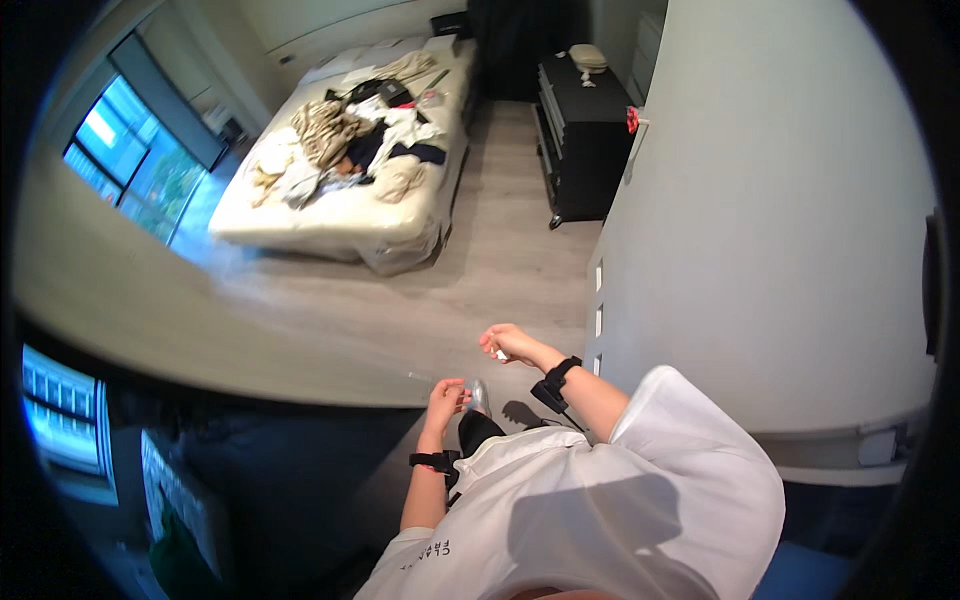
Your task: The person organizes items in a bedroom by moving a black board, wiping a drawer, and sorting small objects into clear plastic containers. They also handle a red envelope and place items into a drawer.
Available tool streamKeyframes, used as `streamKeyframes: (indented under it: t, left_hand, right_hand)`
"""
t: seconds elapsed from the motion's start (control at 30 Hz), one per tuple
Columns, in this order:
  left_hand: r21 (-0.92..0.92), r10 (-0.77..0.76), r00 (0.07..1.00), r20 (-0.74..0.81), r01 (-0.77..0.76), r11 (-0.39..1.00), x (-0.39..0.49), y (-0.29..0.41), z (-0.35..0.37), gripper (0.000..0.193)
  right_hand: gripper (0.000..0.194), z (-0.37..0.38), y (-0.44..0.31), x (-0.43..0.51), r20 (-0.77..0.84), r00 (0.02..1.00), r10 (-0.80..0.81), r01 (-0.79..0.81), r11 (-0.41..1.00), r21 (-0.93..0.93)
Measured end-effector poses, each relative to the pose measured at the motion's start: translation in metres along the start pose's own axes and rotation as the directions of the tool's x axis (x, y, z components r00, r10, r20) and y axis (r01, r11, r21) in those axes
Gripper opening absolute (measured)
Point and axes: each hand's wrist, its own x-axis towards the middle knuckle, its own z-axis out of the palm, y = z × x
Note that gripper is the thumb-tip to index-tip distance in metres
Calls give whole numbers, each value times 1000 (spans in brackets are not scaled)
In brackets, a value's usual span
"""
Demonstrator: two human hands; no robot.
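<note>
My left hand [448,403] hangs in front of my body with its fingers loosely bent and apart, and nothing shows in it. Ahead and to the right, my right hand [511,343] is curled around a small white object [502,355], mostly hidden by the fingers. Each wrist wears a black strapped device. Below the hands, a silver shoe [478,396] stands on the wood-look floor [517,277]. A bed mattress [322,229] in clear plastic lies beyond, with a heap of clothes [330,135] on it.
A white door [750,225] with a red item [634,120] at its handle stands close on my right. Past it is a black drawer cabinet [592,161] on casters, bearing a cream pouch [587,58]. A wall edge [225,330] runs along my left. Windows [135,161] lie further left.
</note>
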Motion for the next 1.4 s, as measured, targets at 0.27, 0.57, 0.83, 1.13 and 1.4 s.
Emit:
streamKeyframes:
  t: [0.27, 0.57, 0.83, 1.13, 1.4]
  left_hand:
    - [30, -54, 996, 64, 52, 998, 239, 146, -67, 22]
    - [192, -31, 964, 263, -21, 981, 478, 327, -41, 22]
    - [20, 0, 898, 441, -10, 1000, 676, 461, 17, 17]
    - [28, 34, 855, 517, -57, 998, 894, 591, 55, 20]
    - [283, -19, 753, 658, -223, 933, 1061, 733, 197, 17]
  right_hand:
    - [17, -143, -109, 90, -618, 784, 58, 42, 988, 147]
    - [17, -270, -185, 175, -831, 556, -31, 321, 930, 180]
    - [17, -419, -324, 298, -875, 484, -16, 359, 916, 182]
    - [24, -548, -486, 409, -919, 326, -222, 381, 920, -87]
    - [20, -600, -500, 460, -973, 113, 203, 392, 890, 232]
